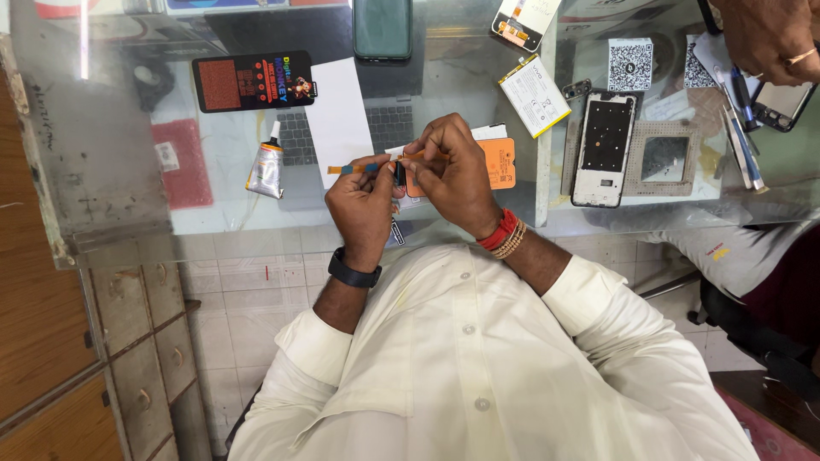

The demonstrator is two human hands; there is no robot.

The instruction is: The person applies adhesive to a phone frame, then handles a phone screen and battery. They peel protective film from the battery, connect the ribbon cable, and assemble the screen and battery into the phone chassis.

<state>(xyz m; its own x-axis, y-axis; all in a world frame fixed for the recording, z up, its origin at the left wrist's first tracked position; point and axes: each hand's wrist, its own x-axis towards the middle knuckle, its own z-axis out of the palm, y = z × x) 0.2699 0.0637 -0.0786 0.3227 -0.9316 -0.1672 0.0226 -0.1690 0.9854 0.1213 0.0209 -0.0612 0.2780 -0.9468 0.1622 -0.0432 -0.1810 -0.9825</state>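
My left hand (pixel 363 205), with a black band on the wrist, is closed around a small dark part (pixel 399 173) at the near edge of the glass counter (pixel 102 162). My right hand (pixel 457 175), with red and bead bracelets, pinches a thin orange tool with a blue handle (pixel 376 166) that lies across both hands. Under the hands sits an orange flat phone part (pixel 500 162) and a white sheet of paper (pixel 337 115).
A squeezed glue tube (pixel 267 164) lies left of the hands. A phone battery (pixel 534 96), an open phone frame (pixel 605 149), a dark phone (pixel 382 27) and several tools (pixel 741 128) lie on the counter. Another person's hand (pixel 764 38) rests at top right. Wooden drawers (pixel 128 341) stand at left.
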